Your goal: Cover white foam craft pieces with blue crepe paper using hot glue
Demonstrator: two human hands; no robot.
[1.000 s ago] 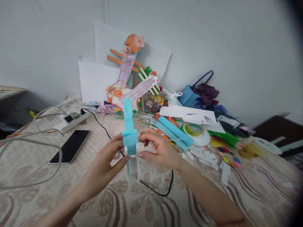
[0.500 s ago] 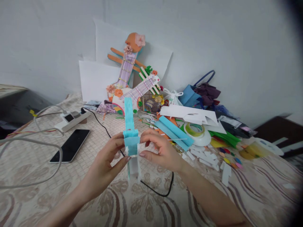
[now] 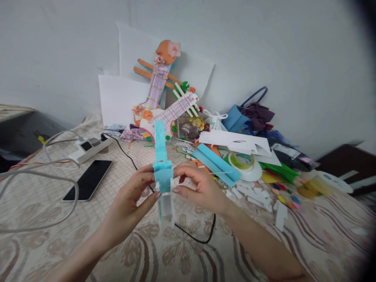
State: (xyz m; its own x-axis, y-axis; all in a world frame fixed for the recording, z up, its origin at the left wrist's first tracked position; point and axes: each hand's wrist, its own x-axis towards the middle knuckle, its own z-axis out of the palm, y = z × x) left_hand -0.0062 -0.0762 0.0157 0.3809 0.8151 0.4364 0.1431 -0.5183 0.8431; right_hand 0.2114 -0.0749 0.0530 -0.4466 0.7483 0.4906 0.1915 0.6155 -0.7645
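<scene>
Between my hands, in the middle of the head view, stands a narrow paper model (image 3: 163, 181). Its upper part is light blue, with a tall strip (image 3: 160, 139) rising at the back, and its lower part is whitish with legs or side panels. My left hand (image 3: 133, 196) is closed on the model's left side, thumb in front and fingers behind. From the right, my right hand (image 3: 199, 186) grips the blue part's edge between thumb and bent fingers. The fingertips behind the model are partly hidden.
A black phone (image 3: 88, 181) and a white power strip (image 3: 92, 150) with cables lie left. Behind lean decorated paper instruments (image 3: 158, 86). At right are a folded blue sheet (image 3: 217, 166), a tape roll (image 3: 242, 160) and white paper scraps (image 3: 255, 194). A black cable (image 3: 202, 241) runs beneath.
Almost nothing differs. The blue paper at the front of the model sits slightly flatter, and both hands keep their places around it.
</scene>
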